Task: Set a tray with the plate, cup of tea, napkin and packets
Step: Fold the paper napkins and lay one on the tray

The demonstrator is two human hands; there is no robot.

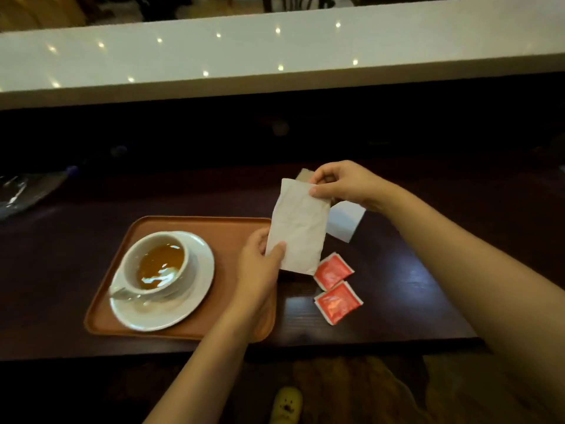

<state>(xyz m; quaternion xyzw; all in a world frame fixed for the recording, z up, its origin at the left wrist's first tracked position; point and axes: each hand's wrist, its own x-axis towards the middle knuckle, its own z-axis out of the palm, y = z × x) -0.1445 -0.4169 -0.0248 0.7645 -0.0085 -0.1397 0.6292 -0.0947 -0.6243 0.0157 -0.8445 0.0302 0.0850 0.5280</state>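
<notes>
Dark wood surface (397, 270) w/ a raised white ledge (275, 56) behind it, dotted w/ light reflections; crumpled clear plastic (21, 191) at the far left edge, room beyond too dim to read. Orange tray (195, 228) sits left of centre near the front edge, carrying the white plate (198, 270) w/ the cup of tea (159, 261) on it. Left hand (260, 267) pinches the napkin's (298, 228) lower corner over the tray's right edge, right hand (342, 185) pinches its top corner; two red packets (334, 286) lie on the surface just right of the tray, white paper (345, 221) behind them.
</notes>
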